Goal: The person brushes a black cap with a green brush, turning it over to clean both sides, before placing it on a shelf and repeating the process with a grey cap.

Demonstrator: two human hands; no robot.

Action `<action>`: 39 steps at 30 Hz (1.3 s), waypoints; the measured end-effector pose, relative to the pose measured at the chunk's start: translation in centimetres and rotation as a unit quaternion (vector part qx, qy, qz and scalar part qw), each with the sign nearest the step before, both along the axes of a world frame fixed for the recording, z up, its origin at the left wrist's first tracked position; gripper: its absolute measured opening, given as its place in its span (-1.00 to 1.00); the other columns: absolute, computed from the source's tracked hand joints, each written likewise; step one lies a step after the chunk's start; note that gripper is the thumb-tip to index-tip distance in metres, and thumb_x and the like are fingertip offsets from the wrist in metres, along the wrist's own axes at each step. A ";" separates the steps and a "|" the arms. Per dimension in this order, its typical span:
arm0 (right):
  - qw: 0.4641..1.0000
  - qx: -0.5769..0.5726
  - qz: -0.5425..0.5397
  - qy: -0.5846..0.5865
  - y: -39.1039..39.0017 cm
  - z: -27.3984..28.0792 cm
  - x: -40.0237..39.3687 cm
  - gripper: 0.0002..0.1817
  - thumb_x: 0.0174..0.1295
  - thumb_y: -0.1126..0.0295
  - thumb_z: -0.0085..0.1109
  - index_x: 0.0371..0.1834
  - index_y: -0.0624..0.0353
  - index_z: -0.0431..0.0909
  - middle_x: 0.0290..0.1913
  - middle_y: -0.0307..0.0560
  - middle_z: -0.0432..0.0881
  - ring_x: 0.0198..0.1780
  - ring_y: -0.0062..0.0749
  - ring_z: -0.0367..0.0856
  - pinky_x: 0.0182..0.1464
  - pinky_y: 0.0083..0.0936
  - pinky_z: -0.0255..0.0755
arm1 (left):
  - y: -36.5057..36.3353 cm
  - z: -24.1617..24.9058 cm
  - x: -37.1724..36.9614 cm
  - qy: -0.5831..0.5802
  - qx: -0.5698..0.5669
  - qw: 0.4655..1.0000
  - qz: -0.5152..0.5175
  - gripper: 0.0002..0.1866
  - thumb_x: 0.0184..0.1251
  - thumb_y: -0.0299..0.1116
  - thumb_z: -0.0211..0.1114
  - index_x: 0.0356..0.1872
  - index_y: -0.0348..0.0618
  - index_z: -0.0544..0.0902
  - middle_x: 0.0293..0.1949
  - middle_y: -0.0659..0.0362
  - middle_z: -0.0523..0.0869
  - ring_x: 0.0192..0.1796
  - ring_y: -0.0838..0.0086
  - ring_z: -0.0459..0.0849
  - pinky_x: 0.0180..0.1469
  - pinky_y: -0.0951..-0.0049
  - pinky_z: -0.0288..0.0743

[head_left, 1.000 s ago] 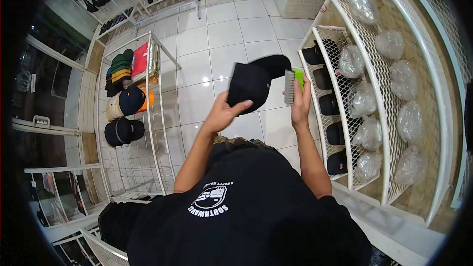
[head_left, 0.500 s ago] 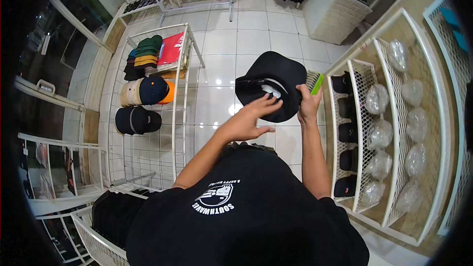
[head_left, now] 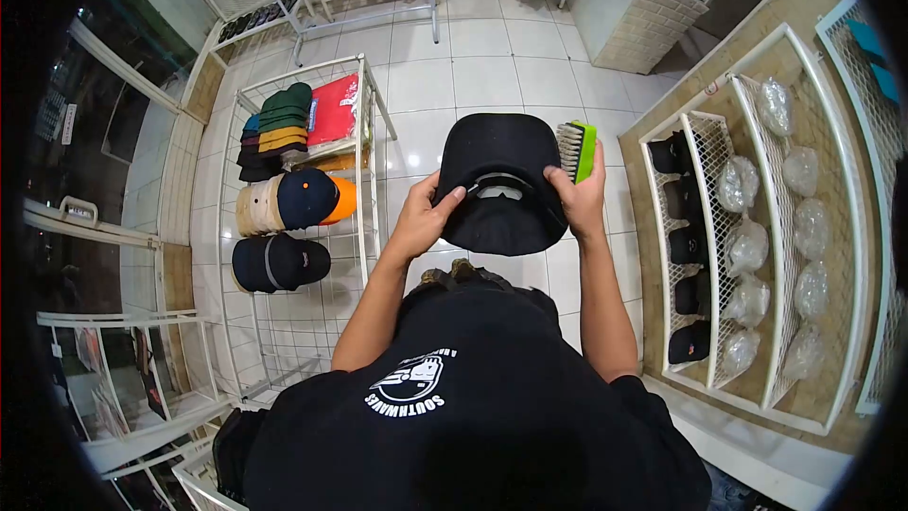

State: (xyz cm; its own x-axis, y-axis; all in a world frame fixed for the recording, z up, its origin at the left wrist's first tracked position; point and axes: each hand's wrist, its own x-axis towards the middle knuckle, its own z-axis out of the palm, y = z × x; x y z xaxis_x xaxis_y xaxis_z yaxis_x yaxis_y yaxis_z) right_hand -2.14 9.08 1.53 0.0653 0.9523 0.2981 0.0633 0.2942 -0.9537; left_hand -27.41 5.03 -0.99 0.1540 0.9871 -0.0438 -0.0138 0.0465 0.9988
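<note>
Both hands hold a black cap (head_left: 498, 180) in front of me, its open back strap and inside facing me. My left hand (head_left: 423, 217) grips the cap's left edge, thumb on top. My right hand (head_left: 579, 201) grips the right edge and also clamps a green-backed brush (head_left: 576, 149), whose pale bristles face the cap.
A white wire rack (head_left: 367, 114) on my left carries stacked caps in green, navy, cream and black (head_left: 279, 199). On my right, white mesh shelves (head_left: 724, 227) hold black caps (head_left: 683, 246) and plastic-wrapped caps (head_left: 747, 248). White tile floor (head_left: 492, 47) lies ahead.
The cap turned from being held up by my left hand alone to being held level in both hands. The brush stayed in my right hand.
</note>
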 end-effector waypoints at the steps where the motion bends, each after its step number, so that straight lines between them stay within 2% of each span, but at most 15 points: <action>1: 0.996 0.027 -0.070 -0.049 -0.3 0.1 -0.8 -0.32 0.18 0.40 0.28 0.39 0.34 0.33 0.05 0.03 0.55 0.04 -0.27 0.57 0.17 -0.28 0.50 | 0.1 -0.4 0.1 -0.022 0.010 1.000 0.018 -0.68 0.54 -0.44 0.26 0.20 -0.38 0.61 -0.07 0.22 0.76 -0.09 0.64 0.64 -0.01 0.54 0.52; 2: 0.996 0.023 -0.072 -0.050 -0.6 0.6 -1.0 -0.32 0.18 0.40 0.28 0.39 0.34 0.33 0.05 0.03 0.55 0.04 -0.27 0.57 0.17 -0.28 0.50 | 0.2 -0.8 0.2 -0.023 0.007 1.000 0.016 -0.68 0.54 -0.44 0.26 0.20 -0.38 0.61 -0.07 0.22 0.76 -0.09 0.64 0.64 -0.01 0.54 0.52; 4: 0.938 0.188 -0.171 -0.237 -0.8 2.8 -1.5 -0.33 0.28 0.34 0.16 0.44 0.42 0.30 0.13 0.23 0.52 0.12 -0.07 0.54 0.22 -0.20 0.45 | 0.4 -0.9 0.4 -0.037 0.008 0.999 0.017 -0.69 0.55 -0.45 0.24 0.19 -0.38 0.62 -0.09 0.23 0.75 -0.09 0.63 0.64 -0.01 0.55 0.51; 5: 0.943 0.153 -0.147 -0.255 -1.6 4.3 -2.3 -0.37 0.35 0.34 0.03 0.45 0.48 0.30 0.17 0.36 0.47 0.14 0.10 0.50 0.23 -0.12 0.40 | 0.2 -0.6 0.7 0.002 0.014 1.000 0.023 -0.71 0.56 -0.47 0.20 0.18 -0.39 0.62 -0.09 0.23 0.75 -0.09 0.64 0.63 -0.01 0.54 0.52; 10: 0.865 0.133 -0.154 -0.459 0.0 1.3 -6.9 -0.33 0.42 0.19 0.18 0.51 0.32 0.32 -0.03 0.26 0.47 -0.01 0.14 0.45 0.09 -0.09 0.39 | -0.6 -0.3 2.8 0.012 0.046 0.998 0.031 -0.72 0.55 -0.50 0.18 0.17 -0.43 0.62 -0.10 0.18 0.76 -0.08 0.65 0.60 0.01 0.51 0.52; 12: 0.899 0.117 -0.132 -0.401 -0.3 -0.1 -8.5 -0.32 0.46 0.18 0.13 0.52 0.39 0.28 0.01 0.30 0.44 0.01 0.15 0.43 0.08 -0.08 0.37 | -0.6 -0.2 2.8 0.091 0.115 0.989 0.012 -0.71 0.50 -0.55 0.18 0.16 -0.44 0.62 -0.11 0.12 0.77 -0.06 0.65 0.60 0.02 0.47 0.53; 15: 0.946 0.123 -0.047 -0.296 -1.4 -0.2 -9.6 -0.32 0.47 0.23 0.12 0.53 0.41 0.24 -0.01 0.30 0.43 0.02 0.13 0.43 0.11 -0.09 0.36 | -0.5 1.3 1.8 0.138 0.066 0.988 -0.010 -0.66 0.44 -0.60 0.16 0.19 -0.44 0.61 -0.11 0.03 0.80 -0.02 0.62 0.62 0.06 0.47 0.55; 18: 0.926 0.086 -0.062 -0.364 0.2 -0.3 -7.5 -0.34 0.48 0.27 0.10 0.55 0.41 0.22 -0.01 0.27 0.43 0.02 0.11 0.43 0.16 -0.13 0.34 | -0.3 -0.6 1.9 0.148 0.057 0.987 -0.022 -0.66 0.43 -0.61 0.16 0.19 -0.43 0.61 -0.19 -0.01 0.82 -0.08 0.61 0.62 0.01 0.47 0.57; 20: 0.918 0.057 -0.075 -0.386 0.6 -0.7 -7.0 -0.34 0.50 0.28 0.08 0.56 0.40 0.19 0.00 0.26 0.43 0.03 0.09 0.43 0.20 -0.16 0.33 | -0.1 -2.0 3.1 0.057 0.204 0.977 0.034 -0.71 0.35 -0.62 0.20 0.07 -0.39 0.66 -0.40 -0.23 0.69 -0.43 0.32 0.70 -0.30 0.30 0.53; 22: 0.963 0.088 -0.019 -0.253 -0.9 -0.7 -8.4 -0.38 0.55 0.30 0.00 0.58 0.36 0.17 0.07 0.26 0.43 0.11 0.07 0.46 0.26 -0.19 0.33 | 0.2 -1.0 2.7 0.086 0.192 0.977 0.033 -0.74 0.35 -0.63 0.20 0.02 -0.42 0.66 -0.45 -0.20 0.67 -0.45 0.39 0.62 -0.30 0.32 0.52; 25: 0.954 0.112 0.016 -0.279 -1.4 -0.3 -8.4 -0.38 0.53 0.32 0.03 0.58 0.33 0.18 0.07 0.25 0.44 0.09 0.07 0.46 0.24 -0.18 0.33 | 0.7 -0.6 1.5 0.116 0.124 0.985 -0.003 -0.68 0.36 -0.62 0.22 0.11 -0.46 0.63 -0.30 -0.20 0.76 -0.23 0.58 0.68 -0.11 0.44 0.60; 28: 0.938 0.066 -0.051 -0.336 1.2 -0.1 -6.7 -0.33 0.46 0.30 0.11 0.56 0.38 0.20 0.02 0.26 0.44 0.04 0.14 0.44 0.13 -0.09 0.37 | 0.3 0.1 3.3 -0.014 0.111 0.994 0.006 -0.77 0.36 -0.60 0.24 -0.02 -0.47 0.65 -0.37 -0.15 0.76 -0.29 0.61 0.62 -0.23 0.39 0.56; 33: 0.954 0.151 0.020 -0.257 -1.8 -0.7 -8.6 -0.33 0.46 0.32 0.12 0.55 0.42 0.20 0.03 0.26 0.42 0.05 0.12 0.43 0.20 -0.13 0.35 | 1.2 -1.4 1.6 0.117 0.080 0.990 -0.012 -0.69 0.43 -0.62 0.18 0.14 -0.42 0.65 -0.21 -0.05 0.83 -0.10 0.57 0.70 0.01 0.46 0.58; 38: 0.950 0.093 -0.084 -0.287 1.0 -1.3 -6.8 -0.35 0.46 0.25 0.15 0.53 0.36 0.27 0.02 0.25 0.45 0.03 0.08 0.45 0.13 -0.11 0.36 | 0.6 -0.8 3.5 0.019 0.095 0.995 -0.005 -0.70 0.40 -0.65 0.13 0.10 -0.44 0.64 -0.15 0.05 0.81 -0.04 0.56 0.68 0.11 0.46 0.55; 39: 0.957 0.118 -0.027 -0.264 0.1 -1.1 -7.3 -0.34 0.46 0.23 0.15 0.52 0.35 0.27 0.01 0.21 0.47 0.03 0.06 0.45 0.12 -0.12 0.36 | 0.8 -1.2 3.5 0.005 0.104 0.995 0.012 -0.69 0.41 -0.65 0.15 0.13 -0.44 0.64 -0.11 0.07 0.81 -0.01 0.55 0.67 0.13 0.45 0.54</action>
